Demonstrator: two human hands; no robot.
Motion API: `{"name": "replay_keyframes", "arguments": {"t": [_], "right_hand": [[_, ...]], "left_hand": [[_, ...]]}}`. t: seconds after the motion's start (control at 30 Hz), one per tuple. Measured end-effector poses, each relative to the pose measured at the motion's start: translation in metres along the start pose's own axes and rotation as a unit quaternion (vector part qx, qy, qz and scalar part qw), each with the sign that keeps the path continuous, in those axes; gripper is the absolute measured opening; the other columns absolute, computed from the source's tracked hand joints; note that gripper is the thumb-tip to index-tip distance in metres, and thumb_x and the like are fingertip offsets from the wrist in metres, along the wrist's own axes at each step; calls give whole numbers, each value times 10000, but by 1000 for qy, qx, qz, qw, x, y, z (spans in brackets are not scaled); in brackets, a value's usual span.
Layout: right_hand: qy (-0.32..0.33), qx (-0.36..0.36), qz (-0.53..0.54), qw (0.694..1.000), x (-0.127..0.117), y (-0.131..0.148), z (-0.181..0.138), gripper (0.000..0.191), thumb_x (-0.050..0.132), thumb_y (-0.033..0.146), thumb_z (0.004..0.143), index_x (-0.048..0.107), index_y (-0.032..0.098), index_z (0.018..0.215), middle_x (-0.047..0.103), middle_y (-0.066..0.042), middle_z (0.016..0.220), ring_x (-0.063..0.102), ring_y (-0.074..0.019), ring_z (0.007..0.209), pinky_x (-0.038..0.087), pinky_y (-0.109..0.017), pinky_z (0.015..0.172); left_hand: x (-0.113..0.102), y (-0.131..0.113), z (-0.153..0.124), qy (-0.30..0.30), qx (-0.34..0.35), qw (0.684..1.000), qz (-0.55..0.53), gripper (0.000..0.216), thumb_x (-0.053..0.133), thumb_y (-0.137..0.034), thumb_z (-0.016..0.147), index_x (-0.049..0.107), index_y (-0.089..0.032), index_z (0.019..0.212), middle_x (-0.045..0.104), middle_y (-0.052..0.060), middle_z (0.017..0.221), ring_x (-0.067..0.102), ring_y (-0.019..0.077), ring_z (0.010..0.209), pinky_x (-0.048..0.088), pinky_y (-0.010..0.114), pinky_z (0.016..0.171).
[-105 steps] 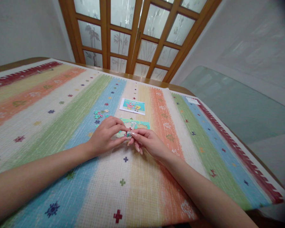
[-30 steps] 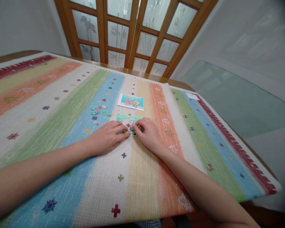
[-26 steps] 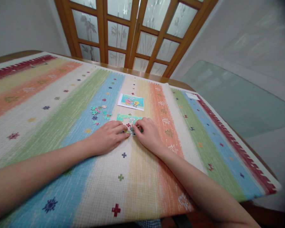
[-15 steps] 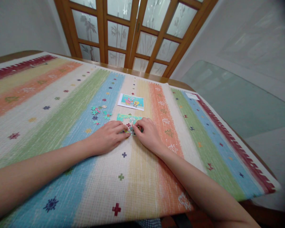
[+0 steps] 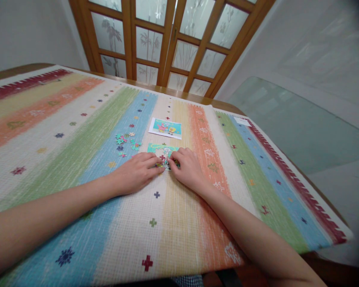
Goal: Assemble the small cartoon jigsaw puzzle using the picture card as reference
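Note:
A partly assembled jigsaw puzzle (image 5: 152,147) lies flat on the tablecloth, its turquoise upper strip in sight and a gap showing the cloth inside it. My left hand (image 5: 137,171) comes in from the left, with fingertips and thumb closed on the puzzle's lower left part. From the right, my right hand (image 5: 188,168) rests at the lower right part, fingers curled and thumb meeting the index finger in a pinch. Whatever small thing is in that pinch is hidden. Both hands' tips nearly meet and cover much of the lower puzzle.
Beyond the puzzle lies a printed picture card (image 5: 166,128) with cartoon figures. Several loose jigsaw pieces (image 5: 120,138) are scattered left of it. A striped tablecloth (image 5: 131,235) covers the table, and a small white paper (image 5: 242,121) lies near the far right corner.
The thumb and fingertips of my right hand have shifted very slightly right. My left hand stays at the puzzle almost unmoved.

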State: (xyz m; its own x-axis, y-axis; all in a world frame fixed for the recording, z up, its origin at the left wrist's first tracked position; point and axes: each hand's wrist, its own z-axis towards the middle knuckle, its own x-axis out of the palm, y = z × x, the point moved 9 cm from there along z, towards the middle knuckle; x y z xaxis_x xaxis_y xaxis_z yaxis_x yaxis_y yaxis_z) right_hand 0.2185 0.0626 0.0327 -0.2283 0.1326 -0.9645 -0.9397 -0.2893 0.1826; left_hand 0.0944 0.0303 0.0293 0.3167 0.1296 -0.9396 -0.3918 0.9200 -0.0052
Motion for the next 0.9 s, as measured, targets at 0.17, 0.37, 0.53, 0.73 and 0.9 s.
{"name": "replay_keyframes", "arguments": {"t": [0.17, 0.37, 0.53, 0.73, 0.9], "right_hand": [[30, -16, -24, 999, 4, 2, 1, 212, 489, 331, 988, 636, 201, 907, 643, -77, 949, 521, -233, 926, 306, -338, 771], [51, -33, -43, 997, 9, 3, 2, 230, 445, 335, 1014, 623, 206, 944, 661, -76, 955, 519, -226, 900, 293, -330, 749], [59, -43, -51, 996, 10, 6, 2, 225, 441, 325, 1019, 620, 204, 958, 670, -83, 967, 521, -233, 907, 296, -338, 755], [51, -44, -14, 998, 9, 0, 2, 211, 438, 306, 1015, 599, 198, 932, 667, -83, 949, 522, -225, 882, 321, -335, 761], [53, -67, 59, 995, -6, -2, -3, 135, 490, 217, 976, 622, 197, 991, 685, -72, 959, 571, -210, 909, 370, -323, 786]], "left_hand": [[6, 1, -1, 3, 0, 1000, -21, 326, 421, -219, 1038, 629, -181, 1286, 549, 86, 1464, 470, 254, 1353, 376, 451, 1134], [8, 2, -1, 17, -14, 999, -36, 335, 400, -230, 1047, 628, -160, 1282, 520, 106, 1494, 442, 244, 1402, 344, 442, 1173], [7, 2, 0, 13, -15, 998, -53, 330, 410, -221, 1040, 635, -148, 1270, 534, 125, 1477, 460, 245, 1393, 361, 445, 1165], [7, 2, 0, 0, -11, 997, -73, 333, 399, -233, 1048, 627, -160, 1279, 546, 108, 1471, 443, 219, 1411, 352, 439, 1177], [9, 2, 0, 17, -3, 998, -61, 342, 392, -225, 1049, 612, -153, 1301, 573, 100, 1445, 467, 213, 1389, 364, 418, 1170]]}}
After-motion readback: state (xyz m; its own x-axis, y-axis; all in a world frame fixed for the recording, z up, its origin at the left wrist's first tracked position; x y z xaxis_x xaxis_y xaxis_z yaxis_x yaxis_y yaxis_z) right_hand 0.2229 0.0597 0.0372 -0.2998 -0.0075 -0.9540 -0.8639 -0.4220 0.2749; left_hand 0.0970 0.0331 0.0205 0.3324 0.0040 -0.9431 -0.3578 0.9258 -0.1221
